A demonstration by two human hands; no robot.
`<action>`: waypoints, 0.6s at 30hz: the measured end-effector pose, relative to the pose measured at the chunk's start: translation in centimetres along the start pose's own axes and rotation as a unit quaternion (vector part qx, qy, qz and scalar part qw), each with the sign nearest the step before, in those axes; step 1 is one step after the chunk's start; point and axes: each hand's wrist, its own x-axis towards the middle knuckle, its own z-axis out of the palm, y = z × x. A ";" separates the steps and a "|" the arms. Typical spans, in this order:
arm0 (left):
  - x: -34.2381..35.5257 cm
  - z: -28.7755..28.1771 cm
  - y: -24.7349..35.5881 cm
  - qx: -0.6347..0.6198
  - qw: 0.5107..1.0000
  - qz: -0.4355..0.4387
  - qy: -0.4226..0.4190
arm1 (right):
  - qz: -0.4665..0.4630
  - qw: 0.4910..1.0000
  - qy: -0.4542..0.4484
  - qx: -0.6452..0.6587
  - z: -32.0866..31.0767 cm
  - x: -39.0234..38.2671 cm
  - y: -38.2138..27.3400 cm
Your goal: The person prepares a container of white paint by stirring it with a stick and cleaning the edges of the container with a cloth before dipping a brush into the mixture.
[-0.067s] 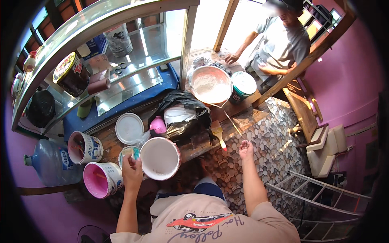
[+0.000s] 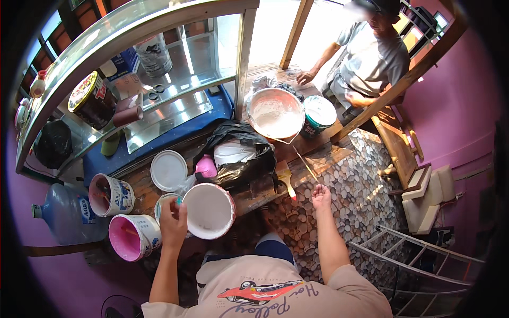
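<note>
White bucket (image 2: 211,212), open and smeared pale inside, stands by the near edge of the wooden bench (image 2: 241,204), just right of the person's left hand (image 2: 173,218). From where I'm standing, the row starts at far left with a big blue water bottle (image 2: 69,214) on its side. Next come an open pail with a dark inside (image 2: 123,199) and a pink-lined pail (image 2: 151,233). Beside them sits a small tub (image 2: 160,208), half hidden by the left hand; that hand's fingers are drawn close together, and I cannot tell whether they pinch anything. Behind lies a round white lid (image 2: 168,171), then a black plastic bag (image 2: 249,175) gaping around a white bundle (image 2: 232,152).

Further right, a flat brush (image 2: 287,180) rests with its handle jutting past the bench edge. Beyond it is a basin (image 2: 275,94) holding pale stuff, with a green tub (image 2: 312,129) next to it. A thin stick (image 2: 306,164) slants from near the basin to the right hand (image 2: 321,197), whose fingers are half curled; whether they grip it I can't say.

As I judge it, the opening-up is done: containers stand uncovered, and the basin is already partly filled. The brush is in neither hand, so brushwork isn't under way. How much is left, I can't tell.
</note>
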 end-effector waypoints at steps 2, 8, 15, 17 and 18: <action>3.8 2.2 4.5 -0.038 0.996 0.070 -0.045 | 0.024 1.000 -0.013 0.009 0.6 1.6 0.4; 19.3 19.2 14.9 -0.071 0.965 0.202 -0.150 | 0.103 0.994 -0.010 -0.015 1.7 3.4 0.9; 36.4 37.1 15.0 0.116 0.969 0.176 -0.125 | 0.202 0.970 -0.044 -0.127 0.7 0.0 -1.1; 38.5 39.4 15.2 0.172 0.958 0.185 -0.132 | 0.243 0.949 -0.066 -0.189 -0.7 -1.3 -1.7; 39.3 40.5 14.2 0.226 0.936 0.241 -0.125 | 0.272 0.939 -0.077 -0.196 -1.5 -1.9 -1.9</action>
